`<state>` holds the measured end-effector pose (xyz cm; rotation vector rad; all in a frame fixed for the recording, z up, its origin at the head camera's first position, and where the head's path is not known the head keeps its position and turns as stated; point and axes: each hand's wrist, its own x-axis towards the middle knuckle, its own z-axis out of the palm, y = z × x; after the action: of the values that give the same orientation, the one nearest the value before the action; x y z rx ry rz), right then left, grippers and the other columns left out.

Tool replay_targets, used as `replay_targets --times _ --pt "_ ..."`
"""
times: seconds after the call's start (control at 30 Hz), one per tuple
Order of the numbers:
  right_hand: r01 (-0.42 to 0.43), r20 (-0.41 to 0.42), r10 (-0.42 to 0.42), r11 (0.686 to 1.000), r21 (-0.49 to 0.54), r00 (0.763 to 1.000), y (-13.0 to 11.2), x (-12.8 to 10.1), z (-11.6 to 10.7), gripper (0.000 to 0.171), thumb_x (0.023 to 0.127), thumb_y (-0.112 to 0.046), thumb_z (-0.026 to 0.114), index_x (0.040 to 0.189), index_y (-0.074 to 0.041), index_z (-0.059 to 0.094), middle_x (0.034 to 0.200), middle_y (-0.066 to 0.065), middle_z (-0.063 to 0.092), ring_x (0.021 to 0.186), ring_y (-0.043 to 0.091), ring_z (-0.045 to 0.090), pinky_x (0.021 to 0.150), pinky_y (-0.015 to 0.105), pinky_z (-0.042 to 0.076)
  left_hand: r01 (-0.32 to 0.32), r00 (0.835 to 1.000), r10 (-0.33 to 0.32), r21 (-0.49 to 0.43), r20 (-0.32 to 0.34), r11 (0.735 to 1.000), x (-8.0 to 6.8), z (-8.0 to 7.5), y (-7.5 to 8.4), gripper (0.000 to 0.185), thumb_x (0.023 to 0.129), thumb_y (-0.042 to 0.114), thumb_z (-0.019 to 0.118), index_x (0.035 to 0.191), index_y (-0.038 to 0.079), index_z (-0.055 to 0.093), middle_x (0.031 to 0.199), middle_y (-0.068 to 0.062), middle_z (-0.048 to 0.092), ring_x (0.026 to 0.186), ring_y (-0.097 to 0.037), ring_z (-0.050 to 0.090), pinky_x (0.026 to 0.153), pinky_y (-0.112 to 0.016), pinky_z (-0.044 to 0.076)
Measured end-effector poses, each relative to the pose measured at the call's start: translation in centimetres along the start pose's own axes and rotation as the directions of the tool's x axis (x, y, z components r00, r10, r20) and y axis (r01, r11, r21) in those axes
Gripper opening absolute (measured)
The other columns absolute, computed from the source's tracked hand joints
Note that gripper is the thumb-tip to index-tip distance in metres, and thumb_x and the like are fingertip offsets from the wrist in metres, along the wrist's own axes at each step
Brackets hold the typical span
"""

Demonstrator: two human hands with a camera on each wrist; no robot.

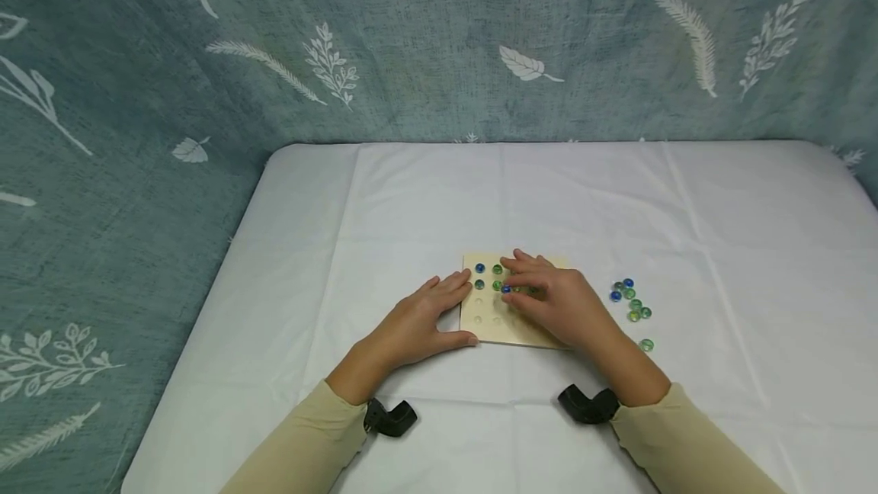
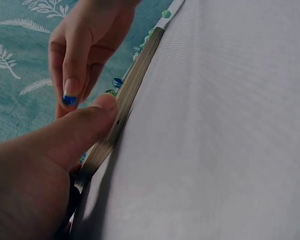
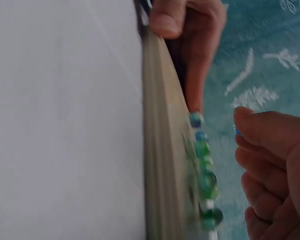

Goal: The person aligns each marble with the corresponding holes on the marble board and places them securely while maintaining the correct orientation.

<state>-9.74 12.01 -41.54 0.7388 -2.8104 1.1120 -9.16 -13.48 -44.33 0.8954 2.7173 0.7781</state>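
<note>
A pale wooden board (image 1: 521, 332) with rows of shallow round hollows lies on the table. Blue and green glass marbles (image 1: 497, 270) sit in hollows of its two far rows; the near hollows visible at left hold none. My right hand (image 1: 559, 296) is above the board, pinching a blue marble (image 2: 69, 100) between thumb and fingertips. It covers much of the board's right part in the head view. At the left side my left hand (image 1: 418, 319) rests against the board, fingers extended along its left edge and thumb (image 2: 106, 101) touching its near corner.
Several loose blue and green marbles (image 1: 635, 304) lie in a cluster to the right of the board. One green marble (image 1: 646, 344) sits apart, nearer me. A white cloth (image 1: 583, 197) covers the table; a patterned curtain (image 1: 439, 59) hangs behind.
</note>
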Motion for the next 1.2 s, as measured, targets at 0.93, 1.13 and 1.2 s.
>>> replay_targets --times 0.93,1.13,1.2 --pt "0.077 0.115 -0.046 0.956 -0.282 0.992 -2.8 1.5 2.7 0.027 0.084 -0.023 0.078 0.103 -0.003 0.077 0.142 0.013 0.055 0.142 0.031 0.039 0.120 0.048 0.029 -0.020 1.000 0.020 0.011 -0.006 1.000 0.0 0.0 0.0 0.085 0.084 0.055 0.071 0.150 0.011 0.041 0.161 0.005 0.029 0.148 -0.010 0.026 0.124 -0.031 0.021" --pt "0.086 0.113 -0.056 0.956 -0.281 0.992 -2.7 1.5 2.8 0.027 0.084 -0.023 0.079 0.102 -0.002 0.077 0.142 0.014 0.056 0.142 0.031 0.039 0.120 0.049 0.029 -0.026 1.000 0.026 0.014 -0.006 1.000 0.0 0.0 0.0 0.085 0.085 0.055 0.071 0.150 0.010 0.041 0.161 0.004 0.029 0.148 -0.010 0.026 0.124 -0.032 0.021" --pt "0.087 0.112 -0.058 0.957 -0.276 0.992 -2.7 1.5 2.8 0.027 0.084 -0.023 0.078 0.102 -0.003 0.077 0.142 0.013 0.056 0.142 0.031 0.039 0.120 0.050 0.029 -0.026 1.000 0.026 0.015 -0.004 1.000 0.0 0.0 0.0 0.084 0.085 0.055 0.071 0.150 0.010 0.041 0.161 0.004 0.029 0.148 -0.009 0.026 0.124 -0.032 0.021"
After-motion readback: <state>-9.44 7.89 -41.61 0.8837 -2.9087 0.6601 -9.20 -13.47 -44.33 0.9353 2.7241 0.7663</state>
